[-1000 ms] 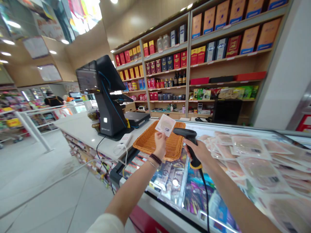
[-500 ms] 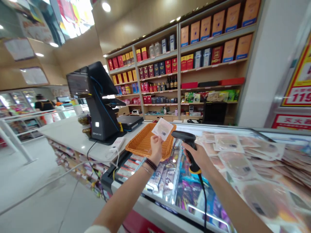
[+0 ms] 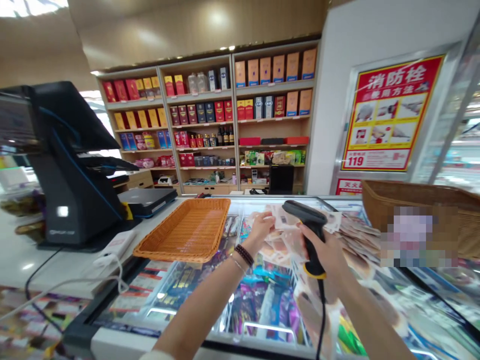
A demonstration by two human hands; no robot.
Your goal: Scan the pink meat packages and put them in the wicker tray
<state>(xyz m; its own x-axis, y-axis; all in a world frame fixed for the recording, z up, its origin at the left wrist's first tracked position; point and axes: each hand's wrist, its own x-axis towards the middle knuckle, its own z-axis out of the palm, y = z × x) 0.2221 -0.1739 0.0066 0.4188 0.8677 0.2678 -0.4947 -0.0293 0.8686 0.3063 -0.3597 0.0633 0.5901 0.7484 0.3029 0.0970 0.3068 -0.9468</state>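
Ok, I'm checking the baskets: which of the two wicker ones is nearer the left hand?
The orange basket, just to the left of the left hand. The other basket is darker brown and sits at picture right, past the right hand.

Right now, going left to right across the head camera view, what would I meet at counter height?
Black register terminal → orange wicker basket → left hand → black handheld scanner → brown basket.

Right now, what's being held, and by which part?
Right hand: black scanner, by its handle. Left hand: at a packet's left edge; whether it grips can't be told.
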